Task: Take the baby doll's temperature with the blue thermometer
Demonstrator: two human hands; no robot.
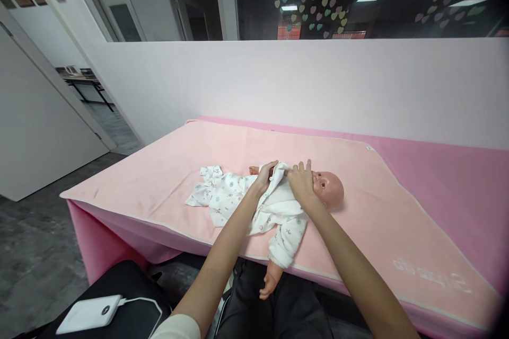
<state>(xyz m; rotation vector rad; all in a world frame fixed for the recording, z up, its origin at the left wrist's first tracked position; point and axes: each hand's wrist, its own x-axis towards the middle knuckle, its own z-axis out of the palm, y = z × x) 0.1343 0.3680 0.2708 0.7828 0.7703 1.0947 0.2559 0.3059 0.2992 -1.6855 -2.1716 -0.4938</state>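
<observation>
A baby doll [333,186] lies on its back, its head to the right. It wears a white baby top [284,201] with printed sleeves and white printed trousers [228,190]. At the chest, my left hand [266,176] is closed on the front edge of the top, lifting the cloth. My right hand [301,183] grips the top near the collar, just beside the doll's chin; its fingertips are partly hidden. One doll arm [271,278] sticks out of its sleeve over the near table edge. The other doll hand [253,170] shows beyond my left wrist.
Under the doll a pale pink blanket [397,233] covers the table, over a darker pink cloth [449,185]. A white wall [302,85] with a window stands behind. At lower left, a white power bank [89,313] with a cable rests on a black seat [131,286].
</observation>
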